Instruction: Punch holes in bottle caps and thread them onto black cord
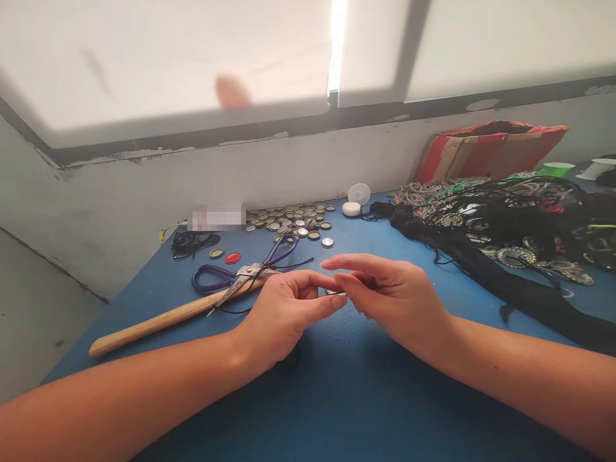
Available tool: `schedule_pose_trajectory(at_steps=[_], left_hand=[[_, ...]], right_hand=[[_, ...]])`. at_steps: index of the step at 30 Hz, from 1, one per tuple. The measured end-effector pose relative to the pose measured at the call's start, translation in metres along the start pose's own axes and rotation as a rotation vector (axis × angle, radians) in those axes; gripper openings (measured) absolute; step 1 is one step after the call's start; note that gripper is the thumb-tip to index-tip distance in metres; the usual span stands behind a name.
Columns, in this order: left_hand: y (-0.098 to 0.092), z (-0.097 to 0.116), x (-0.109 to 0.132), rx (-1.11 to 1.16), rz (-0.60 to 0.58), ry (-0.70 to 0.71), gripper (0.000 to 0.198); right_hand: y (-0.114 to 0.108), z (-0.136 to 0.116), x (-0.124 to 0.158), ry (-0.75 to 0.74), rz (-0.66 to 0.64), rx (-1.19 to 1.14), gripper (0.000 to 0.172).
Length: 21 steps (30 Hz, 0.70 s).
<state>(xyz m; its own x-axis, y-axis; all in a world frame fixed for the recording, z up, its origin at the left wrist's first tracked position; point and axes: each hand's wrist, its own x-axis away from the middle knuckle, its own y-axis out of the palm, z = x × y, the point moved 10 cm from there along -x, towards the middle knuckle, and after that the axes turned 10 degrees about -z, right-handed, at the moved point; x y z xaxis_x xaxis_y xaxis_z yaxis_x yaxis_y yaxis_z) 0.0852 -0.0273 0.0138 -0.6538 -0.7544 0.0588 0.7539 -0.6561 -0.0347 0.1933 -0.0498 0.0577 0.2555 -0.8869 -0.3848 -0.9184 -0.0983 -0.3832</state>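
Observation:
Both hands meet over the middle of the table. My left hand (289, 308) pinches a small bottle cap (335, 293) between thumb and forefinger, with only its edge visible. My right hand (394, 292) closes on it from the other side, its thumb against the left fingertips. The right forefinger reaches out above, and the other right fingers are curled and partly hidden. Left of my hands lie blue-handled scissors (250, 271) across a wooden handle (154, 327), whose far end my left hand hides. A black cord (293, 264) runs beside the scissors.
Loose bottle caps (293, 218) are heaped at the back of the blue table (327, 398), near a red cap (233, 258). At right lies a black fabric bundle (462, 256) with cords and caps. Behind it stands a red cardboard box (481, 154). A wall runs along the back.

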Motion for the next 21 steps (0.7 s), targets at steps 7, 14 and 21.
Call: schedule_pose_trajectory(at_steps=[7, 14, 21], left_hand=[[-0.005, 0.004, 0.002, 0.025, 0.047, 0.036, 0.021], [-0.019, -0.005, 0.004, 0.111, 0.148, -0.01, 0.029], [-0.01, -0.001, 0.002, 0.077, 0.068, 0.004, 0.025]], right_hand=[[0.003, 0.009, 0.001, 0.077, -0.014, -0.103, 0.026], [-0.007, -0.017, 0.004, -0.192, 0.048, 0.229, 0.041], [0.005, -0.025, 0.008, -0.334, -0.013, 0.268, 0.049]])
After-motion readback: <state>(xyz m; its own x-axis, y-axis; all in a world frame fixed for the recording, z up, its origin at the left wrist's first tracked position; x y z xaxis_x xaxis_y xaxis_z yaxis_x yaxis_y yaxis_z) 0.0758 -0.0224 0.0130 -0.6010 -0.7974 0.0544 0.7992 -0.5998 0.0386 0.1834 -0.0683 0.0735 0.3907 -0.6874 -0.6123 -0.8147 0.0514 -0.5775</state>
